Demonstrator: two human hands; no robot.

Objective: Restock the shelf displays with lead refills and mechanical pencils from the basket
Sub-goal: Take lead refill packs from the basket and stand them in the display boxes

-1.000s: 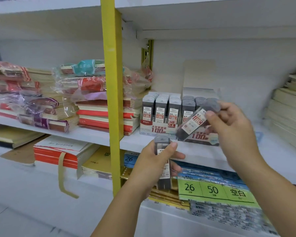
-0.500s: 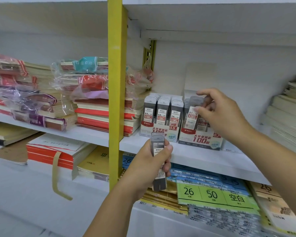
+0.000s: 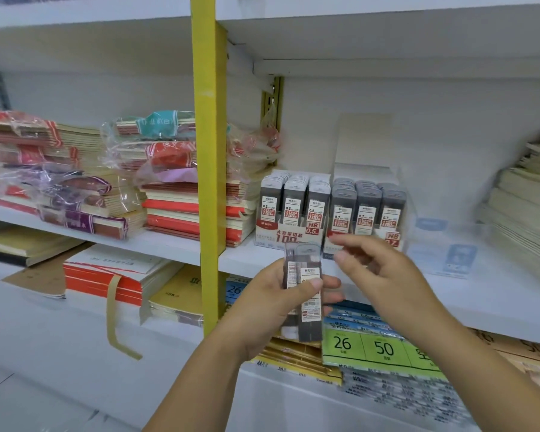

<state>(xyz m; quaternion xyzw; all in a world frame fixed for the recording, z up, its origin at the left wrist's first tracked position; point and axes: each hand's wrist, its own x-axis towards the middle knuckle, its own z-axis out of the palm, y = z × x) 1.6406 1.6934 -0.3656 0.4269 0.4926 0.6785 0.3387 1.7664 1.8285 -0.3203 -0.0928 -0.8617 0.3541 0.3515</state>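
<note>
My left hand (image 3: 272, 310) grips a small stack of grey lead refill cases (image 3: 306, 294), held upright in front of the shelf edge. My right hand (image 3: 374, 269) hovers just right of the stack's top, fingers loosely curled, holding nothing. On the shelf behind stand two display boxes: the 0.5 HB refill display (image 3: 293, 207) on the left and the 0.7 HB refill display (image 3: 368, 210) on the right, both filled with rows of cases. The basket is out of view.
A yellow shelf upright (image 3: 207, 151) stands left of the displays. Wrapped notebook stacks (image 3: 113, 188) fill the left shelf. Cream paper stacks (image 3: 524, 207) sit at far right. Green price tags (image 3: 374, 347) and packets lie on the lower shelf.
My right hand set its refill case into the 0.7 display and came back down to the stack in my left hand. The left hand stayed roughly in place.
</note>
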